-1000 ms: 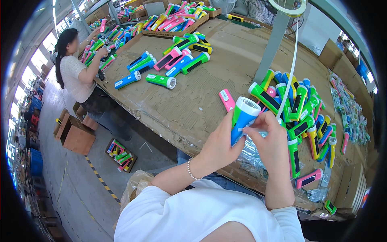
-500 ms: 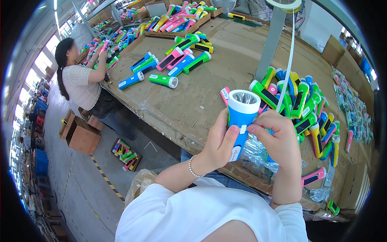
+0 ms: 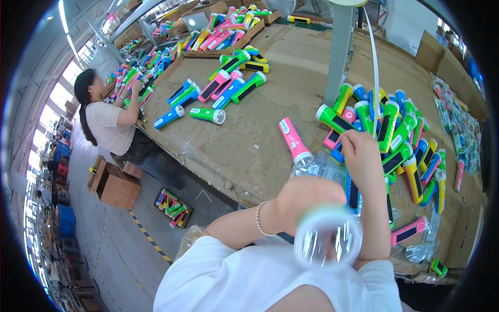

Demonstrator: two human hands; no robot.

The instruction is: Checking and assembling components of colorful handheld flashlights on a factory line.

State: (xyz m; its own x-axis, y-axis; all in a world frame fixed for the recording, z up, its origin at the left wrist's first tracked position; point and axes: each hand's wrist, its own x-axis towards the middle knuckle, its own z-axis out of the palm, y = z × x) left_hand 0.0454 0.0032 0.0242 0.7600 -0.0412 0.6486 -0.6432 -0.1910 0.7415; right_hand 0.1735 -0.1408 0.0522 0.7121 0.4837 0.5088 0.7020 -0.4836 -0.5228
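Observation:
My left hand (image 3: 306, 200) is closed round a flashlight (image 3: 328, 240), its clear lens turned up toward me and blurred. The flashlight's body is hidden, so its colour does not show. My right hand (image 3: 359, 153) is at the near-left side of a pile of flashlights (image 3: 397, 130), fingers curled together; what they hold, if anything, is hidden. Beside my right forearm lies a blue flashlight with a dark panel (image 3: 354, 196). A pink flashlight (image 3: 294, 140) rests on the cardboard-covered table (image 3: 249, 151), left of my right hand.
Several flashlights (image 3: 228, 83) lie farther left, before a heaped box (image 3: 223, 34). A grey post (image 3: 340, 52) with a white strap stands behind the pile. Clear-bagged flashlights (image 3: 457, 125) line the right side. A person (image 3: 112, 114) works at the far left. Cartons (image 3: 118, 186) sit on the floor.
My left hand has lowered toward my body, tipping the flashlight's lens up at me. My right hand has left the flashlight and moved up to the pile. The pink flashlight is uncovered.

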